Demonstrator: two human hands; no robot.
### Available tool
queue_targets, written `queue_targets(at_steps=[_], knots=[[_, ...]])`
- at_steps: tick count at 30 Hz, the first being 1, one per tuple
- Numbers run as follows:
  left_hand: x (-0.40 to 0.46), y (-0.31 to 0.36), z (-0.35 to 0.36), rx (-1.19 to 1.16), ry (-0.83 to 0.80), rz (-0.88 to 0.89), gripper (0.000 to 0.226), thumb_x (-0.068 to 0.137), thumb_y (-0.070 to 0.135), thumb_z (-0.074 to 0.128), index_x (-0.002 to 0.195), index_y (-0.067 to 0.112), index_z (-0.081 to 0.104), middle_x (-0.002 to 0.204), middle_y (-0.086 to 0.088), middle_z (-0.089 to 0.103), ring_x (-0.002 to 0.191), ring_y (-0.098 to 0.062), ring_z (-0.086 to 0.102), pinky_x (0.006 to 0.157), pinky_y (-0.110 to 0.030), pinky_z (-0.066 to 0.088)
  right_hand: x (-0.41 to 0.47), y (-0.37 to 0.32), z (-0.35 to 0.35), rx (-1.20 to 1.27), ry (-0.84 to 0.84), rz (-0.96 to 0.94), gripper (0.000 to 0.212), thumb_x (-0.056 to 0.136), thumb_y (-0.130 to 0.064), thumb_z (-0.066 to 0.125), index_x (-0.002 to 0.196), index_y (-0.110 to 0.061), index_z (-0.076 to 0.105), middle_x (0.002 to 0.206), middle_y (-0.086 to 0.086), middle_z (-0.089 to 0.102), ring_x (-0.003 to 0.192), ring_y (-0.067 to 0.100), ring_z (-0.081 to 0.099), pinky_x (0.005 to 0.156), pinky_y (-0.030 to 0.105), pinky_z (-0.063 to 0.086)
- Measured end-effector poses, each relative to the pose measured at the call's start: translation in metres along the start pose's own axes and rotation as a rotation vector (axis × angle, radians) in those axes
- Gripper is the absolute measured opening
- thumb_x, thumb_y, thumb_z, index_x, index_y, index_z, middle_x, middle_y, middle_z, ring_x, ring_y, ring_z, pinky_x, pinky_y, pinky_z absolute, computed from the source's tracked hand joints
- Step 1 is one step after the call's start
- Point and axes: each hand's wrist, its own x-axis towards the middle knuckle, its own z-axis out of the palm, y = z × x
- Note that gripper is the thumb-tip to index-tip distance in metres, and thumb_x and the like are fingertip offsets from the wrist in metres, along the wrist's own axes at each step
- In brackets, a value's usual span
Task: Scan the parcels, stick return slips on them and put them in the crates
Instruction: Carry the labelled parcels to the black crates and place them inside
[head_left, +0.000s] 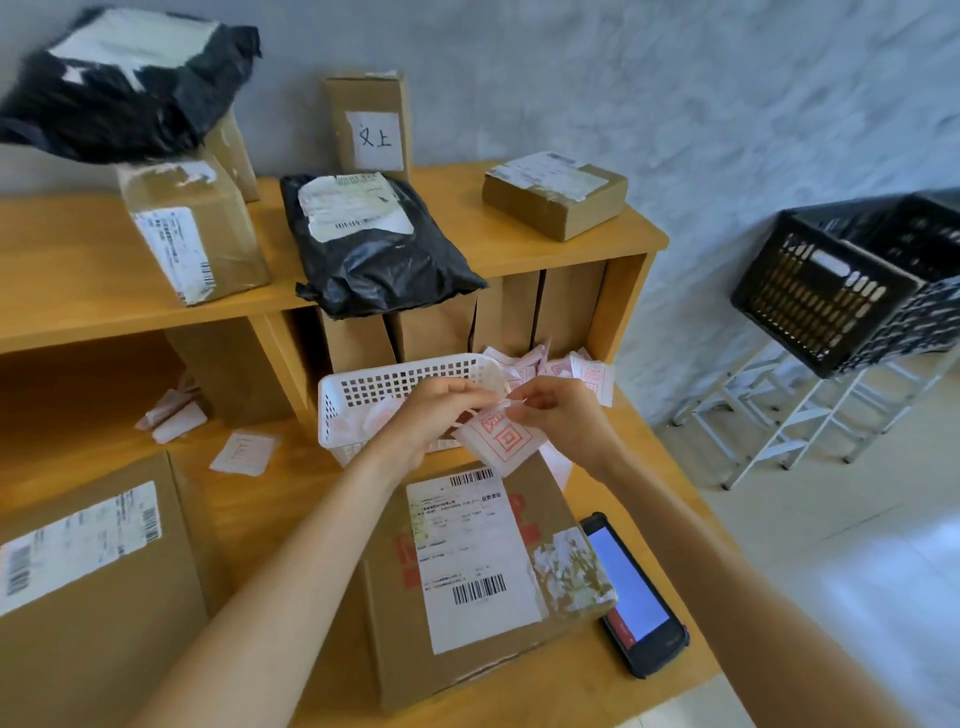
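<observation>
A cardboard parcel (483, 587) with a white shipping label lies on the wooden table in front of me. Above its far edge I hold a white return slip (501, 436) with red print. My left hand (441, 410) pinches the slip's upper left corner and my right hand (561, 415) pinches its upper right edge. A handheld scanner (634, 592) with a lit screen lies flat beside the parcel's right side. A black crate (826, 291) sits on a white stand at the right.
A white perforated basket (384, 384) with slips stands behind my hands, with more slips (576, 371) heaped to its right. A large box (88, 582) lies at the near left. Several parcels sit on the shelf top, among them a black bag (369, 249).
</observation>
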Motion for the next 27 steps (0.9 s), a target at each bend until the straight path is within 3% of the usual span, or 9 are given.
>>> queue_targets(at_steps=[2, 4, 7, 9, 13, 18, 23, 27], knots=[[0.002, -0.007, -0.006, -0.058, 0.043, -0.030, 0.009, 0.088, 0.023, 0.068, 0.088, 0.017, 0.074, 0.086, 0.000, 0.075, 0.086, -0.016, 0.069, 0.075, -0.028, 0.047, 0.002, -0.004, 0.009, -0.039, 0.021, -0.028, 0.020, 0.087, -0.016, 0.069, 0.104, -0.022, 0.062, 0.094, -0.004, 0.067, 0.083, 0.005, 0.066, 0.063, 0.018, 0.056], [0.005, -0.013, -0.012, -0.118, 0.068, -0.051, 0.012, 0.088, 0.022, 0.067, 0.095, 0.014, 0.073, 0.088, -0.001, 0.075, 0.089, -0.018, 0.069, 0.076, -0.030, 0.050, 0.003, -0.008, 0.019, -0.093, 0.070, -0.101, 0.025, 0.085, -0.015, 0.072, 0.102, -0.028, 0.060, 0.104, -0.008, 0.059, 0.087, 0.004, 0.058, 0.063, 0.013, 0.051], [0.008, -0.018, -0.021, -0.217, 0.070, -0.066, 0.010, 0.089, 0.020, 0.067, 0.094, 0.013, 0.072, 0.083, -0.001, 0.075, 0.083, -0.017, 0.069, 0.070, -0.030, 0.052, 0.009, -0.010, 0.033, -0.086, 0.102, -0.164, 0.021, 0.082, -0.012, 0.074, 0.086, -0.030, 0.063, 0.108, -0.013, 0.051, 0.106, 0.015, 0.050, 0.082, 0.028, 0.053], [0.010, -0.020, -0.027, -0.249, 0.079, -0.066, 0.008, 0.089, 0.018, 0.068, 0.092, 0.013, 0.072, 0.082, -0.002, 0.074, 0.080, -0.017, 0.069, 0.067, -0.029, 0.051, 0.015, -0.012, 0.037, -0.087, 0.114, -0.180, 0.018, 0.082, -0.012, 0.074, 0.082, -0.027, 0.065, 0.102, -0.016, 0.049, 0.110, 0.017, 0.049, 0.086, 0.034, 0.053], [0.012, -0.019, -0.035, -0.253, 0.072, -0.072, 0.007, 0.088, 0.019, 0.068, 0.090, 0.013, 0.072, 0.083, -0.003, 0.074, 0.080, -0.017, 0.070, 0.064, -0.026, 0.051, 0.025, -0.017, 0.042, -0.157, 0.091, -0.211, 0.021, 0.081, -0.012, 0.074, 0.096, -0.025, 0.066, 0.107, -0.012, 0.046, 0.110, 0.017, 0.048, 0.086, 0.034, 0.053], [0.016, -0.019, -0.039, -0.243, 0.070, -0.090, 0.009, 0.089, 0.019, 0.068, 0.093, 0.012, 0.072, 0.082, -0.004, 0.073, 0.075, -0.015, 0.069, 0.054, -0.021, 0.049, 0.037, -0.017, 0.047, -0.151, 0.089, -0.232, 0.015, 0.082, -0.015, 0.074, 0.078, -0.027, 0.065, 0.104, -0.010, 0.053, 0.107, 0.022, 0.053, 0.087, 0.045, 0.052], [0.021, -0.021, -0.041, -0.227, 0.073, -0.100, 0.013, 0.088, 0.021, 0.069, 0.095, 0.011, 0.073, 0.085, -0.006, 0.074, 0.079, -0.017, 0.069, 0.064, -0.026, 0.050, 0.046, -0.013, 0.048, -0.188, 0.051, -0.240, 0.014, 0.084, -0.012, 0.071, 0.095, -0.019, 0.066, 0.110, -0.005, 0.053, 0.108, 0.018, 0.050, 0.087, 0.038, 0.053], [0.027, -0.019, -0.041, -0.226, 0.119, -0.123, 0.010, 0.088, 0.018, 0.069, 0.093, 0.009, 0.070, 0.079, -0.003, 0.072, 0.073, -0.014, 0.067, 0.059, -0.024, 0.049, 0.050, -0.012, 0.047, -0.171, 0.064, -0.231, 0.007, 0.084, -0.012, 0.072, 0.084, -0.018, 0.068, 0.104, 0.000, 0.059, 0.105, 0.019, 0.052, 0.084, 0.035, 0.051]])
